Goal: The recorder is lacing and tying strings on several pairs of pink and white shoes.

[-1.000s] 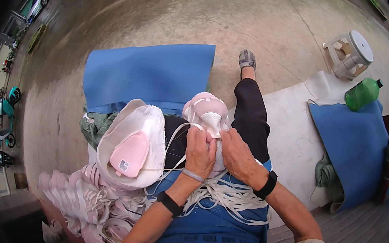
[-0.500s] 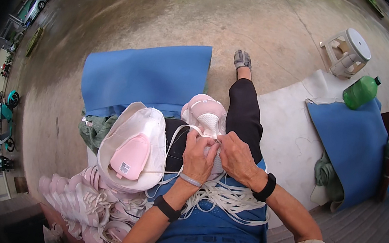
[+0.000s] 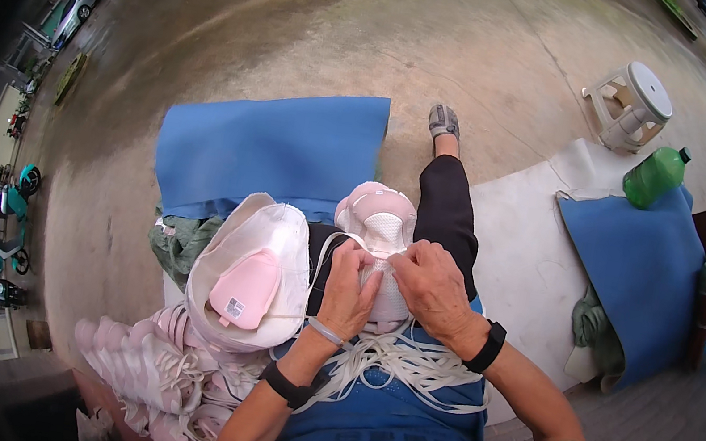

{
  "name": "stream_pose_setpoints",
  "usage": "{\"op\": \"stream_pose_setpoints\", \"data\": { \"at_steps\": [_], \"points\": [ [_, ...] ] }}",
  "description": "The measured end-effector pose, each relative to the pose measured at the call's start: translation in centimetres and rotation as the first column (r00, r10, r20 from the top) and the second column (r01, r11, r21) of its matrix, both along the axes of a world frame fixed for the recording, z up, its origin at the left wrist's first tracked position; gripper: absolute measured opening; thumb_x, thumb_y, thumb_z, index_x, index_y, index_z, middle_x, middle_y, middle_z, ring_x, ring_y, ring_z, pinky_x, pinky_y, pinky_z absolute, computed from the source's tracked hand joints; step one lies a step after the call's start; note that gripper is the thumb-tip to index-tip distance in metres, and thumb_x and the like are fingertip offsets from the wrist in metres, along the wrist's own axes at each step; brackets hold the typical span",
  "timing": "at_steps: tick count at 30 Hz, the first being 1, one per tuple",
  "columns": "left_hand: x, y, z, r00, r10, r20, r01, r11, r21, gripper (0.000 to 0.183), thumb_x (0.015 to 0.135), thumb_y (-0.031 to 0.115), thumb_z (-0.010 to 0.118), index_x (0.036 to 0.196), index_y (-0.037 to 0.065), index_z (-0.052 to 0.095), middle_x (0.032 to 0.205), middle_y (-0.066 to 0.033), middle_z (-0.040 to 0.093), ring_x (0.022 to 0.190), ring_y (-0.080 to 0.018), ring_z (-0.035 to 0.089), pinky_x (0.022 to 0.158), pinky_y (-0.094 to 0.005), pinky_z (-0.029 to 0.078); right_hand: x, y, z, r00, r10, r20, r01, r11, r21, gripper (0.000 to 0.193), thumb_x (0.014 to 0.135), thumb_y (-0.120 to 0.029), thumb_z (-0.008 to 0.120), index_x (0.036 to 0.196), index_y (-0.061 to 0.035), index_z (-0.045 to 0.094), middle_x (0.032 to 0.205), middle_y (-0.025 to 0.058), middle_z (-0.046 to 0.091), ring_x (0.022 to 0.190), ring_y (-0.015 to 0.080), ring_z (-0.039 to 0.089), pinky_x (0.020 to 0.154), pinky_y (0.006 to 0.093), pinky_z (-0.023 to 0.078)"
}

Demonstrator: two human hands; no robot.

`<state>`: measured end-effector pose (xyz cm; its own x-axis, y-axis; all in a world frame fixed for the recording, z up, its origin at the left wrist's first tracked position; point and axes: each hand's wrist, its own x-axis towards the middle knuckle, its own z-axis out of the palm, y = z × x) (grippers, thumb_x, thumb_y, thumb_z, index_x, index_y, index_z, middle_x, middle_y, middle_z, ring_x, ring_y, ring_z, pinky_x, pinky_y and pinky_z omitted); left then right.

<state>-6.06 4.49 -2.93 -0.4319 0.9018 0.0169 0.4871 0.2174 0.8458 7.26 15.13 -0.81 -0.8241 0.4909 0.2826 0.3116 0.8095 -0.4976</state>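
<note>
A pink and white shoe upper [image 3: 377, 209] lies across my lap, its toe pointing away from me. My left hand [image 3: 349, 294] is closed over the left side of its lacing opening, with thumb and fingers pinched on a white shoelace [image 3: 322, 263] that loops out to the left. Opposite it, my right hand [image 3: 433, 291] has its fingertips pressed together at the right eyelet edge; what they pinch is too small to make out. A tangled bundle of white laces [image 3: 404, 368] rests on my blue apron [image 3: 359, 433], just below the shoe.
Left of my lap stands a white shoe-shaped piece [image 3: 212, 291] with a pink tongue-shaped part [image 3: 249, 287] in it. Several pink and white uppers [image 3: 144, 358] are stacked below. Blue sheets [image 3: 272, 151] lie ahead; a white stool [image 3: 636, 102] and green bottle [image 3: 653, 177] stand at right.
Both hands stay at the lacing opening, and my right fingertips have shifted slightly. The whole scene sits a little lower and further right in the picture.
</note>
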Motion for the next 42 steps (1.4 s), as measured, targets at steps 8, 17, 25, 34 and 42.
{"op": "stream_pose_setpoints", "data": {
  "at_steps": [8, 17, 25, 34, 42],
  "points": [
    [-0.1, -0.7, -0.5, 0.989, 0.039, -0.141, -0.033, 0.998, 0.047, 0.042, 0.08, -0.004, 0.058, 0.119, -0.002, 0.046, 0.111, -0.023, 0.054, 0.103, -0.0369, 0.057, 0.092, -0.0389, 0.045, -1.6, 1.3, -1.0, 0.974, 0.219, 0.063, -0.228, 0.946, 0.231, 0.009, 0.075, -0.012, 0.058, 0.081, -0.0053, 0.059, 0.083, 0.0097, 0.052, 0.079, 0.0241, 0.052, 0.071, 0.035, 0.042],
    [-1.0, -0.3, -0.2, 0.959, -0.031, -0.281, 0.034, 0.999, 0.006, 0.042, 0.078, 0.0, 0.057, 0.119, -0.002, 0.046, 0.112, -0.0232, 0.051, 0.106, -0.0409, 0.053, 0.089, -0.0427, 0.048, -0.5, -3.2, 3.2, 0.914, 0.357, -0.192, -0.403, 0.746, -0.53, 0.012, 0.093, -0.013, 0.053, 0.089, -0.0016, 0.052, 0.084, 0.0173, 0.053, 0.084, 0.0355, 0.056, 0.074, 0.0425, 0.046],
    [-2.2, -0.3, -1.4, 0.954, -0.06, -0.292, 0.04, 0.996, -0.074, 0.017, 0.082, 0.004, 0.055, 0.099, 0.0, 0.054, 0.094, -0.0198, 0.054, 0.089, -0.0387, 0.057, 0.076, -0.0438, 0.049, -3.4, -2.5, -1.5, 0.985, -0.04, 0.165, 0.066, 0.986, -0.154, 0.016, 0.092, -0.021, 0.056, 0.088, -0.0051, 0.055, 0.073, 0.0162, 0.064, 0.066, 0.0347, 0.065, 0.058, 0.044, 0.051],
    [-2.7, 0.8, -3.2, 0.989, 0.009, -0.148, -0.011, 1.0, -0.012, 0.014, 0.082, 0.008, 0.054, 0.09, -0.001, 0.061, 0.088, -0.0209, 0.06, 0.087, -0.0386, 0.059, 0.078, -0.0441, 0.049, -4.3, -2.6, -2.4, 0.979, -0.127, 0.16, 0.127, 0.992, 0.01, 0.026, 0.089, -0.027, 0.061, 0.076, -0.004, 0.057, 0.071, 0.0155, 0.065, 0.064, 0.0344, 0.065, 0.056, 0.042, 0.051],
    [-3.0, 0.7, -2.3, 0.997, 0.029, -0.071, -0.031, 0.999, -0.031, 0.013, 0.083, 0.01, 0.054, 0.092, 0.001, 0.056, 0.089, -0.0212, 0.06, 0.089, -0.0402, 0.058, 0.079, -0.0466, 0.047, -4.5, -2.5, -3.3, 0.977, -0.067, 0.2, 0.03, 0.982, 0.186, 0.018, 0.089, -0.02, 0.059, 0.079, -0.0063, 0.054, 0.07, 0.0126, 0.064, 0.06, 0.0297, 0.066, 0.053, 0.0394, 0.051]
  ]
}}
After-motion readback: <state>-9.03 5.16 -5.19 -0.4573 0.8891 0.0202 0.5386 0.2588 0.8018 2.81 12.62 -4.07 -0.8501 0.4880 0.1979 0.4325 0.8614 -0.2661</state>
